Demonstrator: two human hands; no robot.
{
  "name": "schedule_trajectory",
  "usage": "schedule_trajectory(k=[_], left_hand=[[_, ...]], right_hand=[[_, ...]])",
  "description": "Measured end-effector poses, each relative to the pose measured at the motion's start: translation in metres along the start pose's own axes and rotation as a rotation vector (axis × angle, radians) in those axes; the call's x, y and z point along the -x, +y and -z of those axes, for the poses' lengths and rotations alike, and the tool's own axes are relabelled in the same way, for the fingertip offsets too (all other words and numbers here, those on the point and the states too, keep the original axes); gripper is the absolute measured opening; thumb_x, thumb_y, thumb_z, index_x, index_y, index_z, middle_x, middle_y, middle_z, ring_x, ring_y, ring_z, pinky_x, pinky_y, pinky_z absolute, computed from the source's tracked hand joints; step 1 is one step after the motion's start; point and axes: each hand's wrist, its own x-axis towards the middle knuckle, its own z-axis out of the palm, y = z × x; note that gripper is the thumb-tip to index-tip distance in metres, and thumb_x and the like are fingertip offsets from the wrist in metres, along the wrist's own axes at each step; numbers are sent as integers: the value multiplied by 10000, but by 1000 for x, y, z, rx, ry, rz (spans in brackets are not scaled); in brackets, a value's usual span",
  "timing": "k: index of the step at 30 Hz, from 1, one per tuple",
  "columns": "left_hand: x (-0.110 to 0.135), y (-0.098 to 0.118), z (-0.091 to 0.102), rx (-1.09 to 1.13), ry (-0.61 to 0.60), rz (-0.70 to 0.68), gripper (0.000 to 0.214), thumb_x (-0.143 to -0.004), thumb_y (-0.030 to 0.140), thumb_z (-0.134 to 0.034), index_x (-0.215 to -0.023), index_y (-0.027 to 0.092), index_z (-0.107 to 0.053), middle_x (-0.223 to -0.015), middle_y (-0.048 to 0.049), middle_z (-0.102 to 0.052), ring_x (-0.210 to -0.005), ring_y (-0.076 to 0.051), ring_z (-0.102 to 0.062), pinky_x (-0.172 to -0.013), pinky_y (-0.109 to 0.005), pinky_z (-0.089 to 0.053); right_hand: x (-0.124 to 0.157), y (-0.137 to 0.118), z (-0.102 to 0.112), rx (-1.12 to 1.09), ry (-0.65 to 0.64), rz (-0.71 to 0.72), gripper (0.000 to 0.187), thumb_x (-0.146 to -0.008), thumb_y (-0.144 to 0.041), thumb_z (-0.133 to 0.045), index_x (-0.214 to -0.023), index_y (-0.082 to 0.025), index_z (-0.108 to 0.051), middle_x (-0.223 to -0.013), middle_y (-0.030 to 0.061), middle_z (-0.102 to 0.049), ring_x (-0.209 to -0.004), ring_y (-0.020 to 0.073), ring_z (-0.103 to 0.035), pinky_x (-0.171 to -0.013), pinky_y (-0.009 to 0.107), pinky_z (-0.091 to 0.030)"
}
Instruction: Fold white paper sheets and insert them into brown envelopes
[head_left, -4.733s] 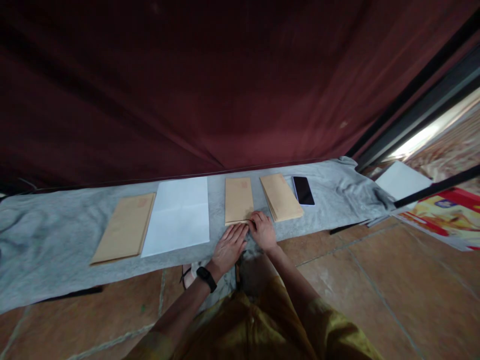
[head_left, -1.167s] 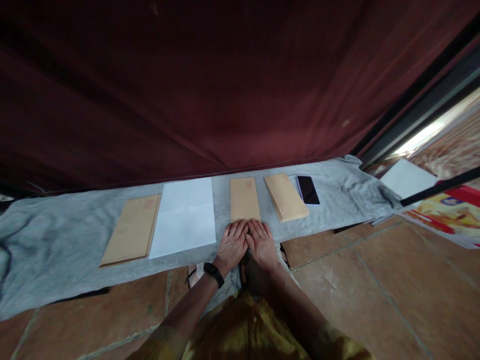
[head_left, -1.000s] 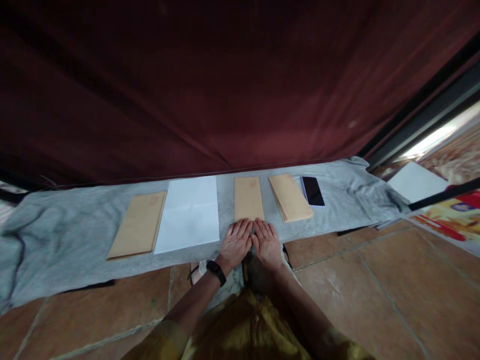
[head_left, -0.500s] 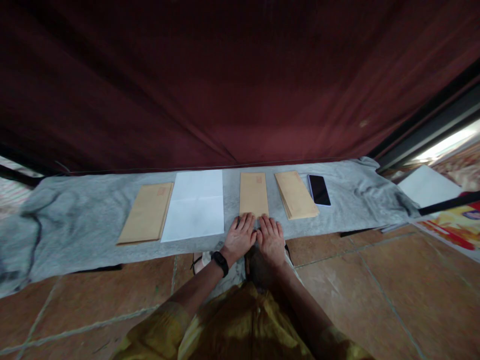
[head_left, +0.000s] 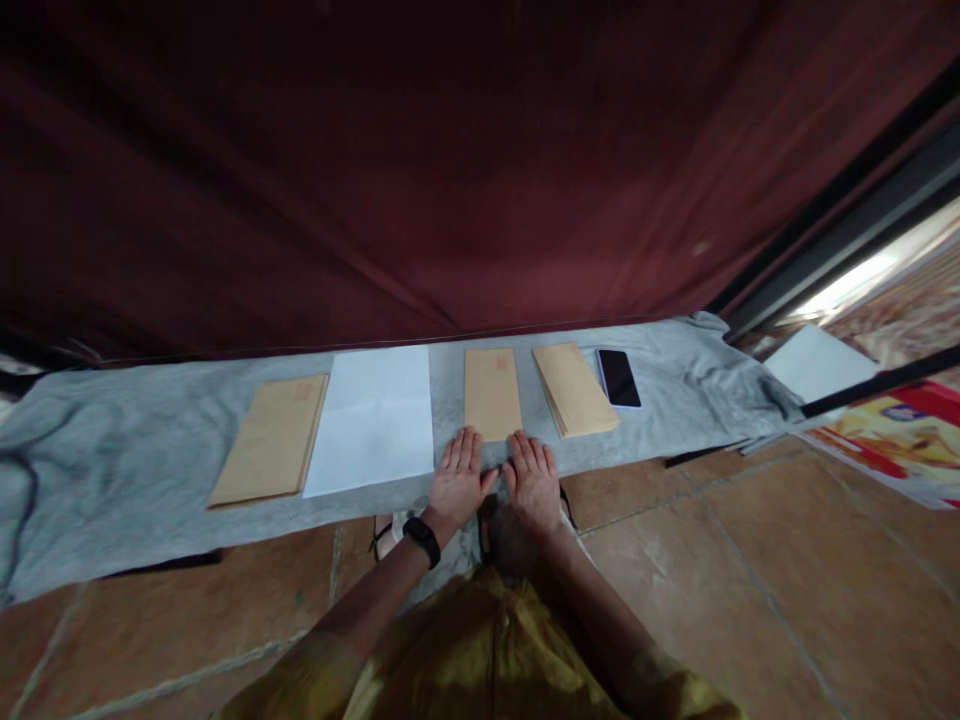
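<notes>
A single brown envelope (head_left: 492, 392) lies lengthwise on the grey cloth (head_left: 127, 465) in front of me. My left hand (head_left: 456, 479), with a black band on its wrist, lies flat and open on the cloth at the envelope's near left corner. My right hand (head_left: 533, 480) lies flat and open at its near right corner. Both hands hold nothing, and a small gap separates them. To the left lie a white sheet of paper (head_left: 373, 420) and a stack of brown envelopes (head_left: 271, 438).
Right of the single envelope are another stack of brown envelopes (head_left: 574, 389) and a black phone (head_left: 619, 377). A dark red curtain (head_left: 420, 170) hangs behind the cloth. White paper (head_left: 817, 362) and a colourful printed sheet (head_left: 896, 440) lie at far right on the tiled floor (head_left: 757, 590).
My hands have slid slightly apart and back, off the envelope's near edge, and now rest on the cloth at its two near corners. The view has shifted a little.
</notes>
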Motion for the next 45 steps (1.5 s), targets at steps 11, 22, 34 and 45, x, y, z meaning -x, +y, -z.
schedule_trajectory(k=[11, 22, 34, 45], left_hand=[[3, -5, -6, -22, 62, -3, 631, -965, 396, -451, -1469, 16, -439, -1519, -252, -448, -1448, -347, -392, -1173, -502, -368], [5, -10, -11, -10, 93, -15, 588, -955, 197, -352, -1524, 52, -370, -1536, -215, -443, -1463, -300, -377, -1173, -502, -376], [4, -5, 1, -25, 3, 21, 623, -987, 395, -418, -1470, 2, -441, -1564, -234, -383, -1480, -326, -337, -1210, -489, -304], [-16, 14, 4, 75, -101, -219, 534, -999, 218, -357, -1520, 108, -392, -1595, -93, -389, -1505, -214, -296, -1242, -422, -276]], right_hand=[[-14, -16, 7, -55, 35, -24, 493, -1047, -334, -375, -1469, -98, -471, -1510, 158, -495, -1431, 284, -401, -1178, 511, -302], [-31, -42, -2, -117, -32, -19, 462, -1048, -396, -402, -1418, -161, -549, -1481, 102, -542, -1403, 238, -454, -1203, 462, -285], [-13, -20, 3, -108, -14, -64, 502, -1051, -355, -385, -1483, -114, -468, -1532, 130, -473, -1433, 263, -410, -1202, 467, -251], [-7, -8, 6, -108, -1, -78, 487, -1057, -357, -363, -1478, -144, -483, -1504, 121, -513, -1422, 262, -411, -1194, 482, -255]])
